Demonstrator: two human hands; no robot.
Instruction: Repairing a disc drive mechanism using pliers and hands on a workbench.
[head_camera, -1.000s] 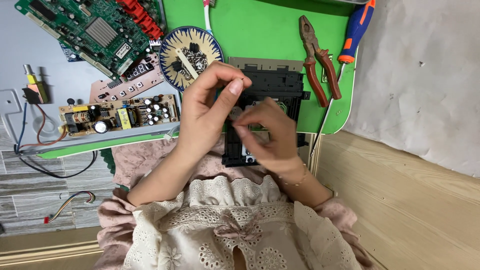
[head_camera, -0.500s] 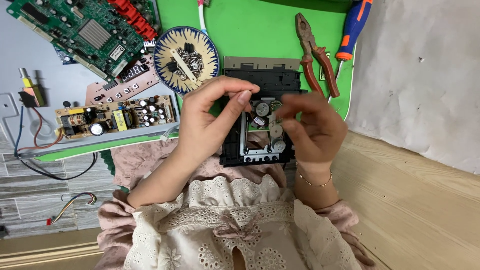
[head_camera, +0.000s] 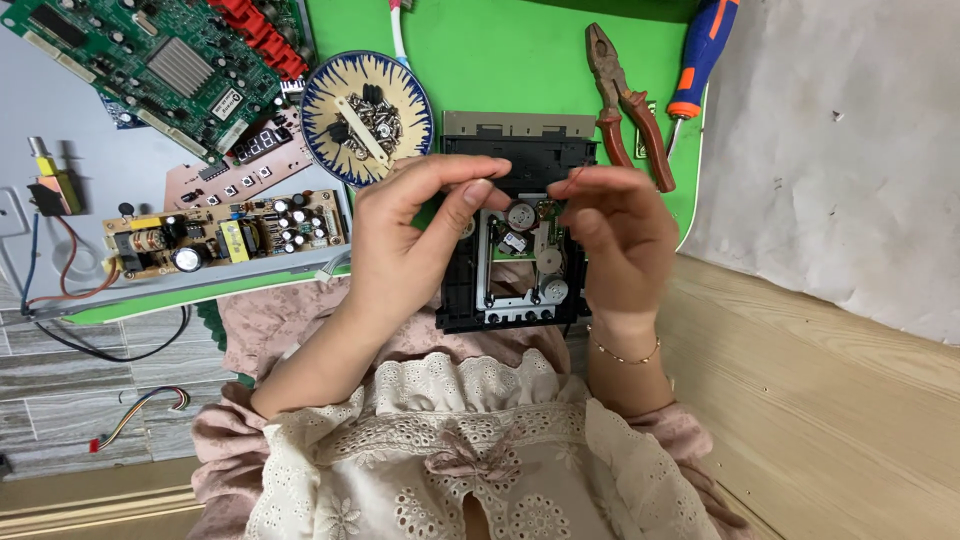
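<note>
Black plastic disc-drive mechanism (head_camera: 515, 265) with a metal frame lies on the green bench mat (head_camera: 500, 60), partly over the lap. Left hand (head_camera: 405, 245) and right hand (head_camera: 620, 235) hover above it, fingers pinched narrow; whether they hold anything, I cannot tell.

The drive mechanism (head_camera: 515, 240) is a black plastic frame holding a metal deck with small round motors and gears, its works exposed. It lies flat, half on the green mat (head_camera: 500, 60) by the mat's near edge, half over the person's lap.
</note>
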